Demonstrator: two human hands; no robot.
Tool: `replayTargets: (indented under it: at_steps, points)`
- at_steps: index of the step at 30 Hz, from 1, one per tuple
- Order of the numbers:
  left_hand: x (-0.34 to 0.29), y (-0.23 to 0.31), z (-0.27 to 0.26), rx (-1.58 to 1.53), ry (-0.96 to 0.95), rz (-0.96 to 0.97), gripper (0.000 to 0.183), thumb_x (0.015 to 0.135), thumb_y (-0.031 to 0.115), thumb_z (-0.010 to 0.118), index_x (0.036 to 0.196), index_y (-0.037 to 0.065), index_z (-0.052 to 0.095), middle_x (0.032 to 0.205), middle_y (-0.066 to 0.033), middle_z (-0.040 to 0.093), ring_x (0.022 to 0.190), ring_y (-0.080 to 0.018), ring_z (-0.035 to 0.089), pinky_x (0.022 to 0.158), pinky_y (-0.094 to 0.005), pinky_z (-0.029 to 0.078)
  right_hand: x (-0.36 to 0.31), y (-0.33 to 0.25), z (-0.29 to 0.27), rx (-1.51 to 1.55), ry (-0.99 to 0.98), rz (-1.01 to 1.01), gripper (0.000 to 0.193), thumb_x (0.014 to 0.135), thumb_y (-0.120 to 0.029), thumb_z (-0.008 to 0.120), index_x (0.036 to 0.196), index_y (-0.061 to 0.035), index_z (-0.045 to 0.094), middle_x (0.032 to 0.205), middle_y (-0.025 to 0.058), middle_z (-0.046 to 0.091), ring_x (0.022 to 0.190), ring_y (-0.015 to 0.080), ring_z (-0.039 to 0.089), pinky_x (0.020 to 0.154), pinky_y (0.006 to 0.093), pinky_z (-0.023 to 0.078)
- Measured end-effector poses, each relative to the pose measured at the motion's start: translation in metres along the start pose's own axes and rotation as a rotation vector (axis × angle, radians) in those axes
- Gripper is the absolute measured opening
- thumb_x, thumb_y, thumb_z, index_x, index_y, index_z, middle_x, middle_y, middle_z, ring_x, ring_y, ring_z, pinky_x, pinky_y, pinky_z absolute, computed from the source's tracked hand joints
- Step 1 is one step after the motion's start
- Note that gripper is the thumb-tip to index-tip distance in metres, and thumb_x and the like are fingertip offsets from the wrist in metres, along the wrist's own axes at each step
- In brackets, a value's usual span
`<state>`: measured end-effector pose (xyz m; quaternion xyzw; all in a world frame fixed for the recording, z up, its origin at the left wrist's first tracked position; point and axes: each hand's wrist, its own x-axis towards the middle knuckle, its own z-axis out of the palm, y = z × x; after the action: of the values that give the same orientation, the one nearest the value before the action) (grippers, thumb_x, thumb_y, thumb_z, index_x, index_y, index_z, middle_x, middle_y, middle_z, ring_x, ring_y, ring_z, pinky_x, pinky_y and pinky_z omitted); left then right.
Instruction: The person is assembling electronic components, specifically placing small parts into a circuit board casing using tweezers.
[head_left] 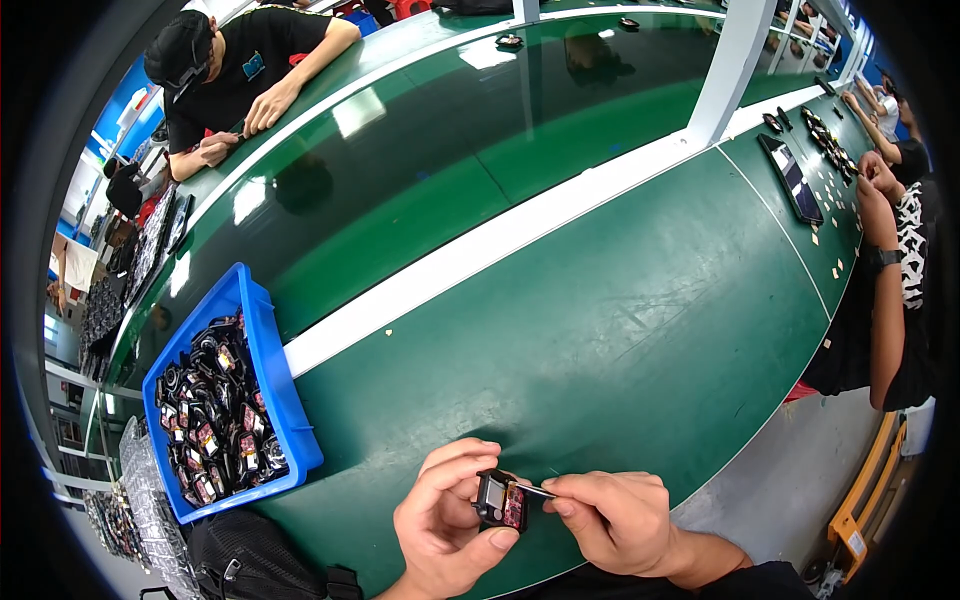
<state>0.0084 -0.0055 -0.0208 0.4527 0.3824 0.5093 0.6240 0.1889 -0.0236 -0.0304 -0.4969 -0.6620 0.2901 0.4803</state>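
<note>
At six o'clock, my left hand (440, 525) gripped one small, boxy black device (490, 496), reddish parts showing in its face; my right hand (615, 520) pinched one slim tool (535, 491) at its edge. At eight o'clock, one blue plastic bin (283, 390) held glossy pieces (215, 410), too jumbled to count.
</note>
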Motion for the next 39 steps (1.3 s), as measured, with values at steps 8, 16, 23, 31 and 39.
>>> replayTargets:
  at_steps: [8, 16, 23, 31, 39]
  points:
    - [0.0, 0.0, -0.001, -0.014, -0.013, -0.01, 0.064, 0.082, 0.022, 0.086, 0.13, -0.007, 0.055, 0.138, -0.0188, 0.049, 0.115, -0.0219, 0.055, 0.096, -0.0331, 0.046, 0.0, 0.003, -0.001, -0.007, -0.018, -0.017, 0.012, 0.092, -0.007, 0.072, 0.099, 0.002, 0.069, 0.076, 0.0109, 0.074, 0.063, 0.0214, 0.074, 0.055, 0.0282, 0.057]
    - [0.0, -0.002, -0.002, -0.052, -0.013, -0.007, 0.062, 0.081, 0.017, 0.086, 0.13, -0.007, 0.055, 0.138, -0.019, 0.049, 0.114, -0.0219, 0.057, 0.097, -0.0335, 0.048, 0.001, -0.001, 0.002, -0.037, 0.009, -0.019, 0.011, 0.091, -0.005, 0.072, 0.099, 0.0017, 0.069, 0.077, 0.0113, 0.073, 0.062, 0.0216, 0.073, 0.054, 0.0285, 0.056]
    - [-0.001, -0.002, -0.002, -0.062, 0.001, -0.022, 0.06, 0.082, 0.014, 0.085, 0.129, -0.007, 0.056, 0.138, -0.0191, 0.049, 0.117, -0.0235, 0.057, 0.099, -0.0355, 0.047, 0.003, -0.001, 0.002, -0.053, 0.007, -0.03, 0.01, 0.089, -0.003, 0.073, 0.097, 0.0016, 0.069, 0.077, 0.0112, 0.073, 0.06, 0.0215, 0.071, 0.053, 0.0292, 0.055]
    - [0.001, -0.012, -0.006, 0.094, 0.037, 0.055, 0.065, 0.079, 0.024, 0.088, 0.127, -0.005, 0.054, 0.128, -0.0218, 0.054, 0.103, -0.0324, 0.07, 0.09, -0.0395, 0.058, 0.003, -0.001, 0.002, -0.08, 0.018, -0.062, 0.011, 0.086, -0.001, 0.074, 0.096, 0.0019, 0.069, 0.079, 0.0122, 0.073, 0.061, 0.0231, 0.071, 0.054, 0.0299, 0.056]
    - [-0.001, -0.016, -0.012, 0.062, 0.006, 0.033, 0.066, 0.078, 0.018, 0.088, 0.128, -0.006, 0.054, 0.134, -0.0224, 0.048, 0.105, -0.034, 0.069, 0.09, -0.04, 0.059, 0.002, 0.0, 0.003, -0.104, 0.037, -0.093, 0.012, 0.086, 0.0, 0.074, 0.096, 0.0024, 0.068, 0.081, 0.0129, 0.074, 0.063, 0.0243, 0.073, 0.056, 0.0303, 0.057]
